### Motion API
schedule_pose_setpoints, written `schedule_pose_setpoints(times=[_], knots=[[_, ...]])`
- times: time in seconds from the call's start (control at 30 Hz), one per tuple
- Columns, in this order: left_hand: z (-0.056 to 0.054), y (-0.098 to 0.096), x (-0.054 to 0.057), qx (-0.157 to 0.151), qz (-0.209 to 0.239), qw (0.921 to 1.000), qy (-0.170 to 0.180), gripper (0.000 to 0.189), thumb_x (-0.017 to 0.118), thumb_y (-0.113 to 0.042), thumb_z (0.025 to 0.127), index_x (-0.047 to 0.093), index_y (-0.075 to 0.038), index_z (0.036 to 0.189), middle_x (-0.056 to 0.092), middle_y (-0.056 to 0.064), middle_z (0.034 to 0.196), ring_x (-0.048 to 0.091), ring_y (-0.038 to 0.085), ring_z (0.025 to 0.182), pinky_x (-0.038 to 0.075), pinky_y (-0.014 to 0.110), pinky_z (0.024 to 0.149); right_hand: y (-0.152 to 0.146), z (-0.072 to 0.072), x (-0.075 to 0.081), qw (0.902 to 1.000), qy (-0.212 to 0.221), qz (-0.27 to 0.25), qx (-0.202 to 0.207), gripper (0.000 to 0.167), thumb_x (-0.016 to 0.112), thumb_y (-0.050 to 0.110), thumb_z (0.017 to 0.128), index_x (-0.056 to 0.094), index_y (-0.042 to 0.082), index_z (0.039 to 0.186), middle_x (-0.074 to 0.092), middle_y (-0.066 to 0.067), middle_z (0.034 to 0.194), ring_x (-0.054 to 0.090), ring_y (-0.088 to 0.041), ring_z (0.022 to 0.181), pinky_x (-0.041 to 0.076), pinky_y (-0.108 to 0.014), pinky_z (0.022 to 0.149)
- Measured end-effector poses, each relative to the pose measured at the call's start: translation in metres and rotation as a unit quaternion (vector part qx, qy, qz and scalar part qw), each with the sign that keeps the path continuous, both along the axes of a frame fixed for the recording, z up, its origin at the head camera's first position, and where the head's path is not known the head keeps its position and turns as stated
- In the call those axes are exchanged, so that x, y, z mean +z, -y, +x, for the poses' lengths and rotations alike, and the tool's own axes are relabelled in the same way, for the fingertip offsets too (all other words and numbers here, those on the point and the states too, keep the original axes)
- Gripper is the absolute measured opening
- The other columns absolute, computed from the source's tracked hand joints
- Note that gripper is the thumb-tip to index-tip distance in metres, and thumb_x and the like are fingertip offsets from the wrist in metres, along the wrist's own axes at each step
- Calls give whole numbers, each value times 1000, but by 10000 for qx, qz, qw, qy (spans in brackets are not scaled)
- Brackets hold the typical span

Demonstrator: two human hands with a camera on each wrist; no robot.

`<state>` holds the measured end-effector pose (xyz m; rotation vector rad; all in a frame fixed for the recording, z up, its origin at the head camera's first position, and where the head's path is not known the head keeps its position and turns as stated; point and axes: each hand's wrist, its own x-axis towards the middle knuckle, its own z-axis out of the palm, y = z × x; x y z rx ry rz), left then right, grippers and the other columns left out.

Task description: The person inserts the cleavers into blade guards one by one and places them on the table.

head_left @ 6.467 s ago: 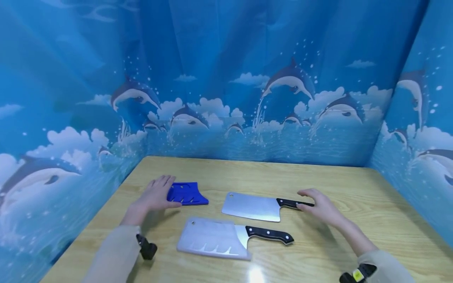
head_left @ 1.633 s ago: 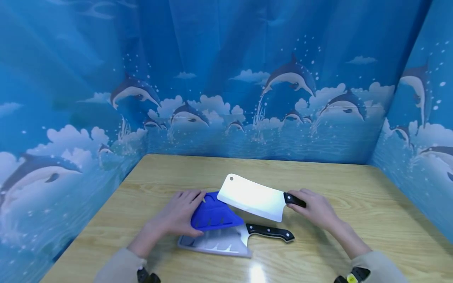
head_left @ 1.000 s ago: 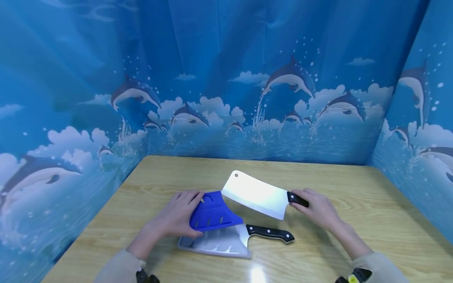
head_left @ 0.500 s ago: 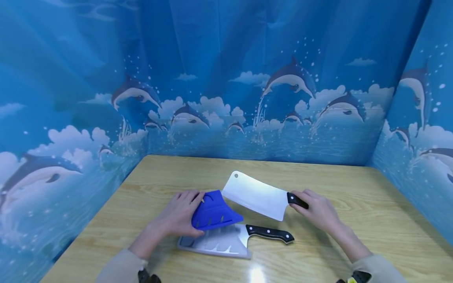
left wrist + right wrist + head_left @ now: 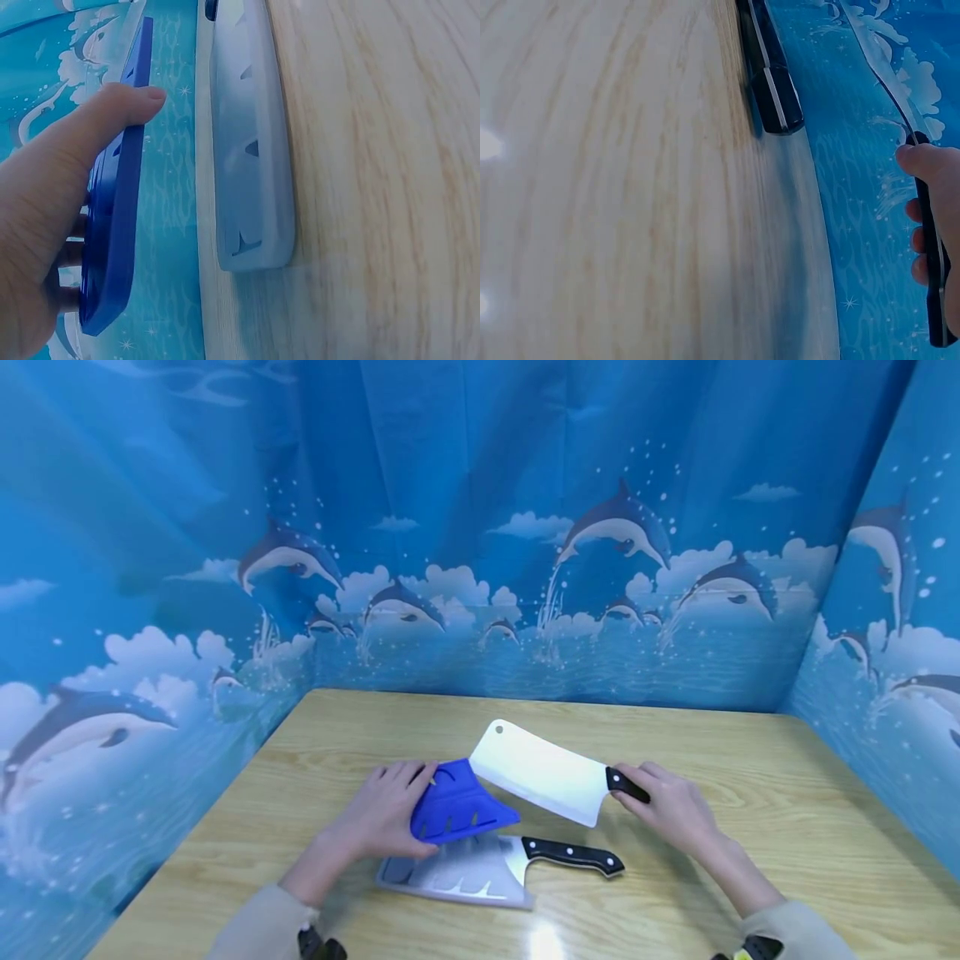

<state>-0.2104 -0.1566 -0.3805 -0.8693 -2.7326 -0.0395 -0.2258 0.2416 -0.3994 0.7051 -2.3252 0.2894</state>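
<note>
In the head view my left hand [image 5: 386, 814] grips a blue blade cover [image 5: 461, 806] by its left end, thumb along the near edge and fingers behind. My right hand [image 5: 671, 806] holds a cleaver [image 5: 536, 772] by its black handle, the bare blade pointing left and tilted up. The blade's far-left end meets or overlaps the cover's upper right corner; whether it is inside I cannot tell. Below them on the table lies a second cleaver with a black riveted handle [image 5: 573, 855], its blade inside a translucent grey cover [image 5: 457, 877]. The blue cover hides part of that blade.
The wooden table [image 5: 675, 893] runs under everything. A blue curtain [image 5: 465, 527] printed with dolphins hangs behind it and along both sides. Light glares off the table near its front.
Since the oldest frame, both hands have lifted the blue cover and the bare cleaver and brought them together. Over the last second the cover has shifted slightly right and up. The covered cleaver stays put.
</note>
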Motion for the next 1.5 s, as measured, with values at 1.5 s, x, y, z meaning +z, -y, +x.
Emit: schedule_pose_setpoints(times=[1.5], knots=[[15, 26, 13, -1322, -424, 9902, -157, 110, 73, -67, 51, 43, -6, 137, 52, 9, 127, 50, 26, 112, 42, 46, 92, -7, 12, 14, 9698, 10, 510, 2384, 39, 46, 42, 94, 67, 9, 99, 61, 5, 70, 48, 3, 55, 36, -11, 44]])
